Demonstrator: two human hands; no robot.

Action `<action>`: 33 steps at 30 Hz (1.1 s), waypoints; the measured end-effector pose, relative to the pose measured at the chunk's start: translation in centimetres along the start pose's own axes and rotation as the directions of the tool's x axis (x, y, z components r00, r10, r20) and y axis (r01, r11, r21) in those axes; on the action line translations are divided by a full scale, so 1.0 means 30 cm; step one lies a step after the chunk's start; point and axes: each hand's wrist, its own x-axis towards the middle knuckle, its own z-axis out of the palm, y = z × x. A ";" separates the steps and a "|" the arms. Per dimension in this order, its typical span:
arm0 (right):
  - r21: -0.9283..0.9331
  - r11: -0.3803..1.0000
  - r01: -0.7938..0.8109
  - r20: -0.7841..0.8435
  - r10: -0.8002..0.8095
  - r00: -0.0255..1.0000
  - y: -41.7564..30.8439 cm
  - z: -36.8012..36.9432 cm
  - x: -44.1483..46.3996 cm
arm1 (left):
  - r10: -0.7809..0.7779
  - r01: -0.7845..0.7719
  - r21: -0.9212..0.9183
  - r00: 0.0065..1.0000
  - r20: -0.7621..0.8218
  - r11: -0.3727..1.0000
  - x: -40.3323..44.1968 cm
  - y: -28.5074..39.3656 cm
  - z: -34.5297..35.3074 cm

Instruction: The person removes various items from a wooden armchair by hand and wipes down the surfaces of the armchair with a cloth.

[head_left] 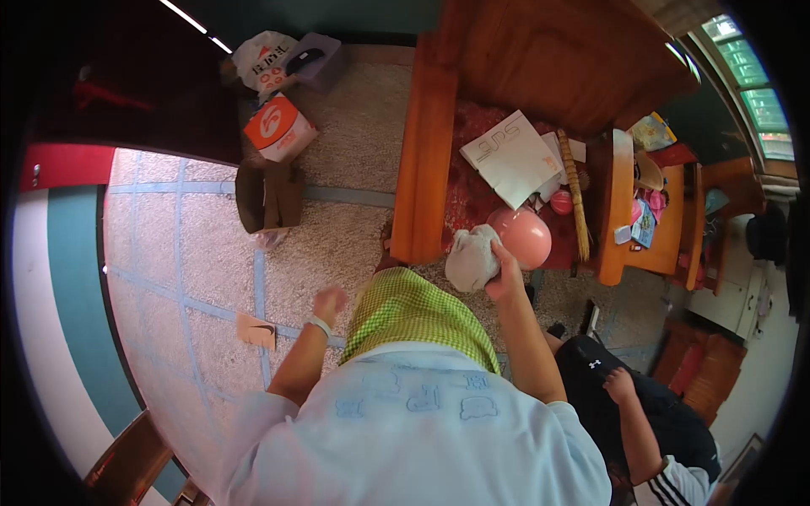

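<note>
My right hand [504, 274] is wrapped round the side of a crumpled whitish cloth-like bundle [472, 260], in front of the wooden bench. Just behind it, a pink balloon [525, 239] rests at the edge of the red seat. My left hand [330, 304] hangs over the floor to the left of my green checked clothing, a pale band at the wrist; its fingers are blurred and look curled, and whether anything is in them does not show.
On the red seat [472, 126] lie a white flat box [511, 158] and a straw broom [575, 202]. An open cardboard box [272, 198], an orange-white box [280, 128] and a bin [316, 63] stand at the left. Another person's hand [620, 385] is at the lower right.
</note>
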 end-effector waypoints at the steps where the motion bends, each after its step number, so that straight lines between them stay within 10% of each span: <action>1: -0.054 0.996 0.065 -0.029 -0.067 0.997 -0.037 0.070 0.042 | 0.051 -0.057 0.110 0.997 0.059 0.992 0.040 0.124 0.014; 6: -0.458 0.846 0.274 -0.057 -0.336 0.940 -0.274 0.438 0.298 | 0.145 -0.140 -0.077 0.988 0.062 0.987 0.103 0.524 0.140; 13: -0.910 0.060 0.409 0.299 -0.588 0.751 -0.416 0.672 0.972 | -0.081 0.080 -0.099 0.997 -0.002 0.992 0.130 0.513 0.078; 15: -0.703 -0.707 0.076 0.462 -0.373 0.804 -0.349 0.629 1.156 | -0.138 0.136 -0.101 0.990 -0.013 0.986 0.123 0.425 0.042; 18: -0.768 -0.640 -0.011 0.491 -0.599 0.632 -0.245 0.644 1.110 | -0.208 0.207 -0.026 0.978 -0.008 0.978 0.046 0.418 0.021; 23: -0.693 -0.658 0.295 0.596 -0.292 0.748 -0.097 0.519 0.825 | -0.292 0.294 0.039 0.955 -0.047 0.955 0.118 0.392 0.079; 29: -0.697 -0.502 0.512 0.539 0.104 0.836 0.314 0.154 0.415 | 0.008 -0.006 -0.027 0.996 0.091 1.000 0.247 0.654 0.416; 33: -0.737 -0.389 0.553 0.575 0.070 0.815 0.359 0.108 0.358 | 0.180 -0.218 0.192 0.963 0.199 0.957 0.278 0.798 0.690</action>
